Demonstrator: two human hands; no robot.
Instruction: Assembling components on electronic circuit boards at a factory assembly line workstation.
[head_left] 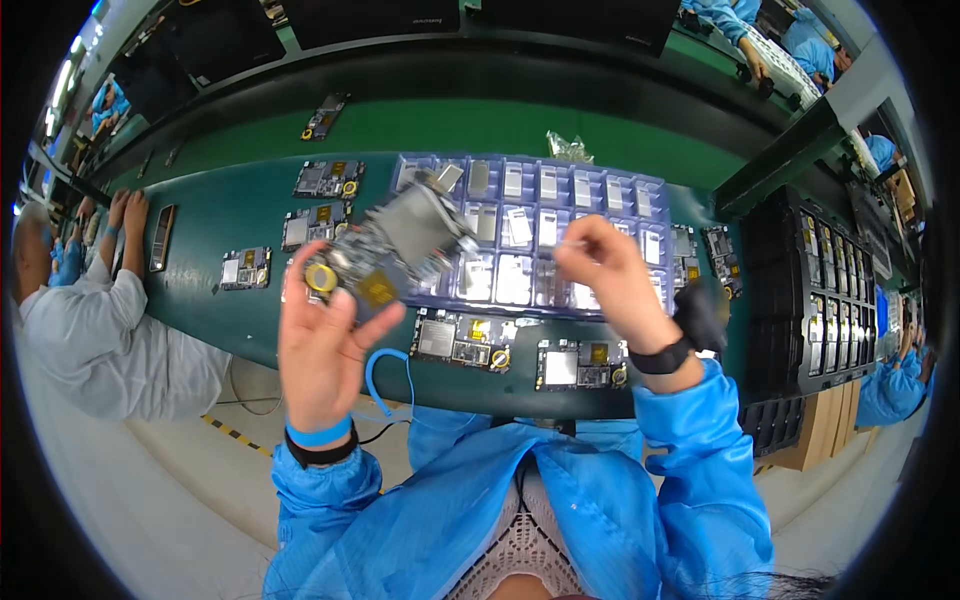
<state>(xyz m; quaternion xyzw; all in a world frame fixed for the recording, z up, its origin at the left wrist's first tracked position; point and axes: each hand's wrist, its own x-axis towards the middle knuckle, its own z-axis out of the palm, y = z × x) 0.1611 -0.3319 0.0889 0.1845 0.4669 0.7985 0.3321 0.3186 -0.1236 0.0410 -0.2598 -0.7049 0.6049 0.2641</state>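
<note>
Left hand (pixel 325 350): the circuit board (pixel 410 228) is gripped near one end by thumb and fingers and is held tilted over the left side of the tray (pixel 660 187).
Right hand (pixel 612 278): thumb and forefinger are brought close together above the tray; whether anything is pinched cannot be told through the blur.
Tray cells: silver metal pieces (pixel 518 226) are held there, some askew.
Near side: two other boards (pixel 460 340) are laid on the green table (pixel 195 225).
Drop risk: the tilted board could be let fall onto the pieces if the one-ended grip loosens.
Knock risk: pieces could be displaced by brushing fingertips.
Snag risk: a board could be caught by the looped blue cord (pixel 370 374).
</note>
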